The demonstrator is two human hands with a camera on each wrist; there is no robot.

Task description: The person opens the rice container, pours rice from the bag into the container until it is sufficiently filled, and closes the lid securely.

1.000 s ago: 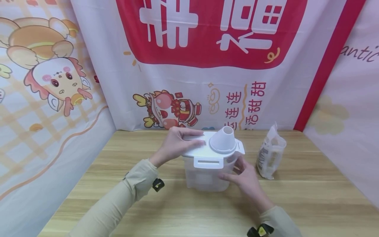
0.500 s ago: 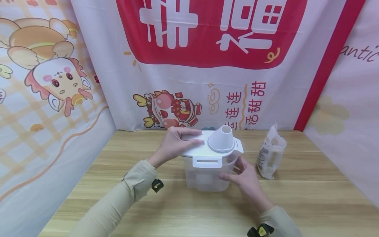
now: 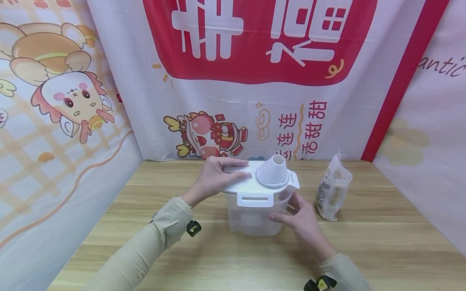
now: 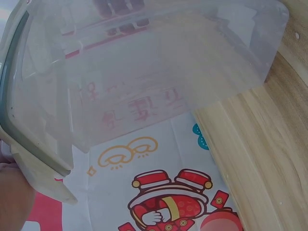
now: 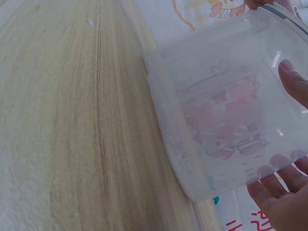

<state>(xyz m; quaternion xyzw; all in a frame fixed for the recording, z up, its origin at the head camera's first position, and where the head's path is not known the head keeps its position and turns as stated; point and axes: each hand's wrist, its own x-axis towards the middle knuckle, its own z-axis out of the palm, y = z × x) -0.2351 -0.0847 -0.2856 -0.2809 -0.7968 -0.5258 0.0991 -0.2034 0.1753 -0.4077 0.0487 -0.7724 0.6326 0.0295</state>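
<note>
A clear plastic storage container [image 3: 255,222] stands upright on the table, capped by a white lid [image 3: 240,186]. From the lid's right part rises a white cone-shaped spout [image 3: 273,173] with an open top. My left hand [image 3: 214,173] grips the lid's left end, thumb and forefinger lying across its top. On the container's right side, my right hand [image 3: 303,222] holds the wall, thumb on the near face. The right wrist view shows its fingertips [image 5: 284,180] against the opposite face. Nothing can be made out inside the see-through walls except the printed backdrop behind.
To the right stands a partly transparent plastic bag [image 3: 333,192] with dark print. The wood-grain table [image 3: 225,262] ends at a printed cloth backdrop [image 3: 233,95]. Cloth walls flank it on both sides. A small pale fleck [image 5: 90,22] lies on the tabletop.
The lid and spout shifted slightly to the left with my left hand between the first and second frames. My right hand has kept its hold. The bag has not moved.
</note>
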